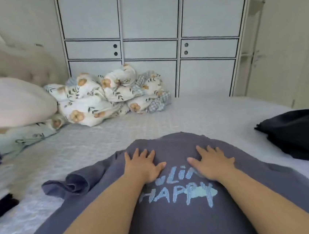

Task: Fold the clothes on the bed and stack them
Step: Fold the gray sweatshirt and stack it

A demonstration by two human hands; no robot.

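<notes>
Left hand (142, 166) and right hand (210, 161), fingers spread wide, press flat on a grey printed T-shirt (179, 219) — smoothing step; next, likely fold the crumpled left sleeve (71, 182) inward.

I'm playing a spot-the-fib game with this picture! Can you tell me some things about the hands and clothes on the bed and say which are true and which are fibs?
1. Both hands lie flat on the grey shirt. True: the left hand and right hand rest on it with fingers spread.
2. The shirt has the word HAPPY on it. True.
3. The shirt is bright red. False: it is grey-blue.
4. A dark folded garment lies on the bed to the right. True.
5. The flowery blanket is under the hands. False: it is bunched up at the far side by the cupboard.
</notes>
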